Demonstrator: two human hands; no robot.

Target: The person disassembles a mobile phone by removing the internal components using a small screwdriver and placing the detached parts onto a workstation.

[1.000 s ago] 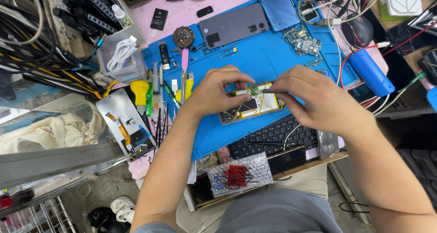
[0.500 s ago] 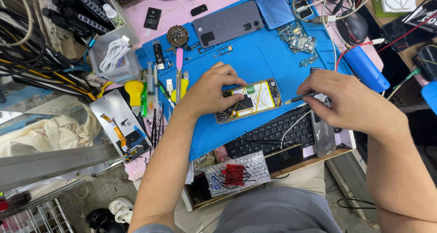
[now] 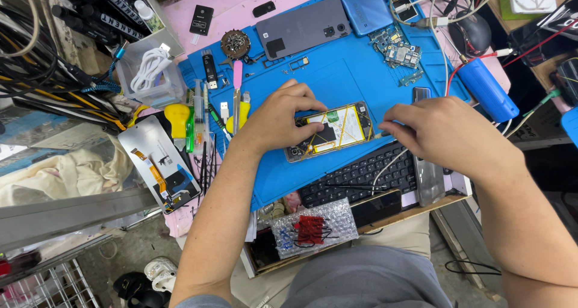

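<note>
Phone (image 3: 330, 132), opened and without its back cover, lies on the blue mat (image 3: 361, 73) on the table, its long axis running left to right with the right end tilted slightly away. Left hand (image 3: 278, 116) rests on its left end, fingers pressing down on the inner parts. Right hand (image 3: 448, 130) sits just beside the right end, fingertips drawn together, possibly pinching a small tool; the view is unclear. Keyboard (image 3: 361, 175) lies nearer the person.
</note>
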